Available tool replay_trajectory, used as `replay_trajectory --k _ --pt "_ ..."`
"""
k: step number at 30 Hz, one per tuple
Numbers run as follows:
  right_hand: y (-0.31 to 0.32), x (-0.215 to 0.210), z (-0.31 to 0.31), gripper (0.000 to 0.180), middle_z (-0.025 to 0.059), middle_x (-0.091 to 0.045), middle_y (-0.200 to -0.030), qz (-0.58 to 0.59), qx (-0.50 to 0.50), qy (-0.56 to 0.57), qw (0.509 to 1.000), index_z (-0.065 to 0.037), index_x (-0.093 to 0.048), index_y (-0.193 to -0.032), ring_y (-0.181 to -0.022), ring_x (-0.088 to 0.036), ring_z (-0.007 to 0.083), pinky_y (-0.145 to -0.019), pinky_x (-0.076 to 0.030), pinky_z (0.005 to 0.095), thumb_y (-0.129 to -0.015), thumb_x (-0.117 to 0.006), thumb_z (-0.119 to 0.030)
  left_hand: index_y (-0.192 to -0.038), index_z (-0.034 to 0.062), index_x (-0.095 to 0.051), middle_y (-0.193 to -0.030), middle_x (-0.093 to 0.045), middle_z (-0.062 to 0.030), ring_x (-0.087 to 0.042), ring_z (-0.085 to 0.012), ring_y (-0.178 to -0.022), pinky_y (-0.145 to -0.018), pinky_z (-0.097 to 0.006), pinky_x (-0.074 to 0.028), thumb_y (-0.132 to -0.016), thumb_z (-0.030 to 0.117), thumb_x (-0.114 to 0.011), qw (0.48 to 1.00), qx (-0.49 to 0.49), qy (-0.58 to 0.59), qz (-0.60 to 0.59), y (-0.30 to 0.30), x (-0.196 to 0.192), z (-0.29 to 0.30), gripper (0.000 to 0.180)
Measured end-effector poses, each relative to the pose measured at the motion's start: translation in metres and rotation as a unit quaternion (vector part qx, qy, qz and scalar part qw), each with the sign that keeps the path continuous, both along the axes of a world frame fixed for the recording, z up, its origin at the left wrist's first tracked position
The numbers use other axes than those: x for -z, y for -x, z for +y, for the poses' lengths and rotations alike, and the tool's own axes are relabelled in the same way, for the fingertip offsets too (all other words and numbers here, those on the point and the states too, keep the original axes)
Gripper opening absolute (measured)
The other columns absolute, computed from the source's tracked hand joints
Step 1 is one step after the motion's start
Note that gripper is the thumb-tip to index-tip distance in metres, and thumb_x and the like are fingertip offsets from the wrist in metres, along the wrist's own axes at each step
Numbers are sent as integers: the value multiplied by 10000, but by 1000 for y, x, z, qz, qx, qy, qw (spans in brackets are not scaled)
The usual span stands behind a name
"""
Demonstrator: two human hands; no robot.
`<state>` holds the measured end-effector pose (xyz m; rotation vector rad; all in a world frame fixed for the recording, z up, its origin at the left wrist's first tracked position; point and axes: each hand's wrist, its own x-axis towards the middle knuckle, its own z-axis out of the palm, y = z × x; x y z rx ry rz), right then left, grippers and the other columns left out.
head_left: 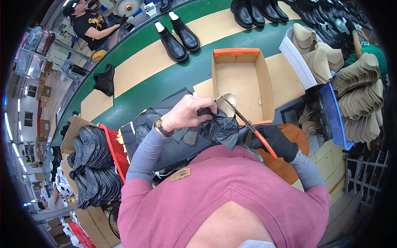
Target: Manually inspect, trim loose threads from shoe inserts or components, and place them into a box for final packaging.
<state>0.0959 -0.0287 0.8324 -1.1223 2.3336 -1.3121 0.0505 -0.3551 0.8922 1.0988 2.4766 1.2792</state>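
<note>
My bare left hand (188, 112), with a watch at the wrist, pinches a bunch of crinkled black sheet (223, 129) that looks like thin plastic. A beige rounded piece (227, 106), like the end of an insole, shows just beyond my fingers. Wrapped in a black glove, my right hand (280, 142) grips an orange-handled pair of scissors (252, 127). Its long metal blades point up and left and cross over the beige piece. Both hands are close to the near side of an open cardboard box (264, 82) with orange ends. Below my left hand lies a small grey block (190, 138).
Black ankle boots (173, 44) stand along the green table (142, 89). Stacked beige insoles fill a white box (295, 58) and a blue basket (333, 115) at right. A red basket (113, 151) and bundled black sheets (93, 165) are at left. Other people work nearby.
</note>
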Motion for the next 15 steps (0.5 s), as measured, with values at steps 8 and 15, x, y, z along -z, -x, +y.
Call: replay_trajectory --k 8,15 --pt "15 -15 -2 296 184 -582 -831 -63 -19 7 998 -20 -569 -1054 -721 -570 356 -647 -450 396 -838 -668 -196 -1135 45 -616 -890 -693 -91 -680 -176 -825 -752 -312 -527 -677 -34 -770 974 -138 -138 -115 -10 -3 12 490" --pt "10 -31 -12 347 182 -556 -722 -76 82 -76 991 -24 -561 -975 -655 -560 368 -597 -427 406 -833 -688 -314 -1182 27 -590 -941 -697 -186 -679 -334 -900 -766 -338 -533 -687 15 -771 992 -113 16 48 -11 -11 13 527"
